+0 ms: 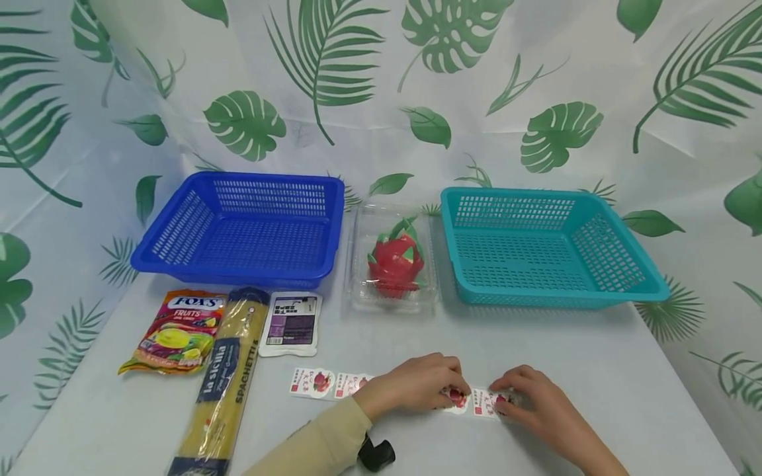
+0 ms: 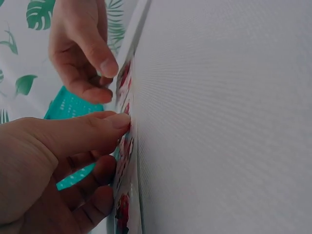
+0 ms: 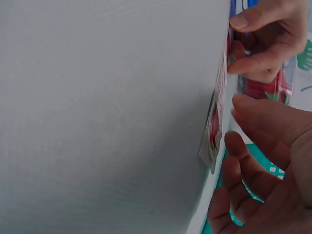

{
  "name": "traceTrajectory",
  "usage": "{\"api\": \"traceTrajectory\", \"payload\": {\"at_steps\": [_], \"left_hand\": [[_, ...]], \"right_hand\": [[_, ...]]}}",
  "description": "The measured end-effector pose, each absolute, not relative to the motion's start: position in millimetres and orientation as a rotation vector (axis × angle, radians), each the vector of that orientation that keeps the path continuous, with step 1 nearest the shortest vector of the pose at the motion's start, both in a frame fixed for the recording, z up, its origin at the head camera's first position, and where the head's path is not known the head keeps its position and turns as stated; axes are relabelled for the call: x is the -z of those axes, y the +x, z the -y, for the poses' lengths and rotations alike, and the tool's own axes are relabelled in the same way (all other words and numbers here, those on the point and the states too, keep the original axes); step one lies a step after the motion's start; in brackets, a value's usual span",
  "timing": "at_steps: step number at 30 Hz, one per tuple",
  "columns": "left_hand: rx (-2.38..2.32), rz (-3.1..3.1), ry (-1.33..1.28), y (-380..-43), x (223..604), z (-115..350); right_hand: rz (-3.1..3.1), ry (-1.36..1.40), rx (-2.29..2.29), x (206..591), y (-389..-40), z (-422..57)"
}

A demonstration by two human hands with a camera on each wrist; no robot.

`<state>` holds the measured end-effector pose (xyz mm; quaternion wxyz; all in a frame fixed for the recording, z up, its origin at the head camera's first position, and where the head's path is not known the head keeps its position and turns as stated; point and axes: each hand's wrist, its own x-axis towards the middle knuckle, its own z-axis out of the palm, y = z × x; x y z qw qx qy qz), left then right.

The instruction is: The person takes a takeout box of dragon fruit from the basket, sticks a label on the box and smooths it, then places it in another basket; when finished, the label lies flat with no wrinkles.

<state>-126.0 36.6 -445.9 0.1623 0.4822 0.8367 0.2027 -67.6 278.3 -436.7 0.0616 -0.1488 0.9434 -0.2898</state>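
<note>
Strip of white labels (image 1: 350, 385) printed with red fruit, lying on the white table (image 1: 369, 337) and running crosswise before the person. The left hand (image 1: 420, 383) bends over the strip, thumb and fingers at its edge and hiding part of its length; whether they pinch it I cannot tell. At the strip's other end the right hand (image 1: 534, 404) is loosely curled, thumb and fingers apart around the last label (the right wrist view shows the fingertips just beside it, gripping nothing).

Beyond the strip, white tabletop stretches to a clear container (image 1: 360, 291) with a red dragon fruit (image 1: 394, 264) inside, set between a blue basket (image 1: 238, 272) and a teal basket (image 1: 553, 299); the teal basket's near rim stands behind the right hand, well apart from it. More tabletop spreads between the right hand and the table's slanting right edge.

Toward the left, room is bounded by a long spaghetti pack (image 1: 229, 377), its far end between a candy bag (image 1: 178, 334) and a white-and-purple package (image 1: 292, 324). A leaf-patterned cloth (image 1: 470, 142) hangs behind everything.
</note>
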Motion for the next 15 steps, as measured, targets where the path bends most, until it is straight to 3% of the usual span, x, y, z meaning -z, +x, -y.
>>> {"api": "traceTrajectory", "payload": {"at_steps": [4, 15], "left_hand": [[-0.604, -2.377, 1.36, -127.7, 447.1, -37.8], [-0.612, -2.38, 1.333, -129.2, 449.8, -39.4]], "right_hand": [[-2.825, -0.584, 0.883, 437.4, -70.8, -277.3], [-2.74, -0.633, 0.879, 440.2, -78.1, -272.2]]}}
